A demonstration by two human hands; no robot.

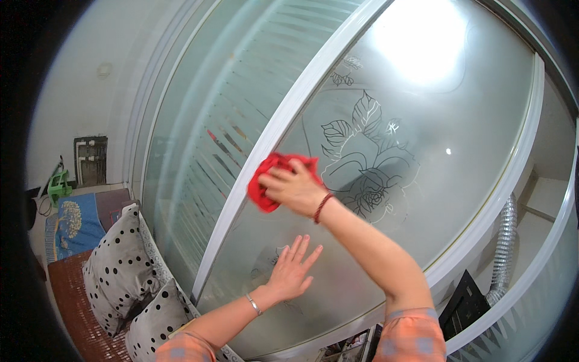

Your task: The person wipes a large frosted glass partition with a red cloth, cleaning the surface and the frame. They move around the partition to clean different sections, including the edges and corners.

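Note:
A red cloth (pixel 267 200) is bunched under my right hand (pixel 294 188), pressed against the white frame (pixel 226 210) and the glass edge of a sliding door. The frosted glass panel (pixel 475 149) carries an etched flower and leaf pattern (pixel 373 149). Lower down, my left hand (pixel 291 273) has its fingers spread over the glass and holds nothing; whether the palm touches the pane is hard to tell. A dark red cord circles my right wrist, and a silver bracelet my left.
Polka-dot cushions (pixel 120 267) lie on a seat with a brown woven mat (pixel 68 289) at lower left. A green plastic stool (pixel 59 185) stands farther back. Striped glass (pixel 194 135) adjoins the frame. At right are a foil duct (pixel 503 244) and a black panel (pixel 466 303).

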